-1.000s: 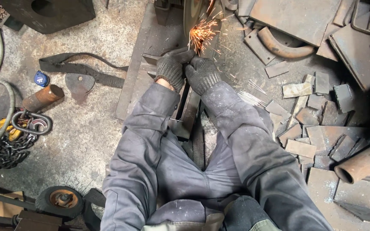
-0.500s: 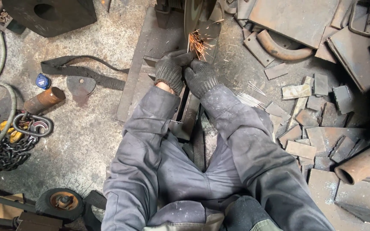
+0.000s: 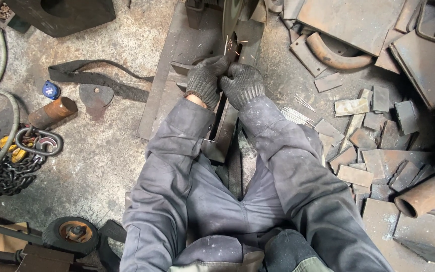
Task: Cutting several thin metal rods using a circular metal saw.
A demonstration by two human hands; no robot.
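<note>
Near the upper middle of the frame, both gloved hands are pressed together, side by side. The left hand and the right hand are curled shut around a small workpiece, which is almost wholly hidden by the gloves. The piece is held against the lower edge of a grinding wheel at the top of the frame, and a few sparks are seen just above the knuckles. A rusty pipe and a chain are seen at the left, and scrap plates are scattered at the right.
</note>
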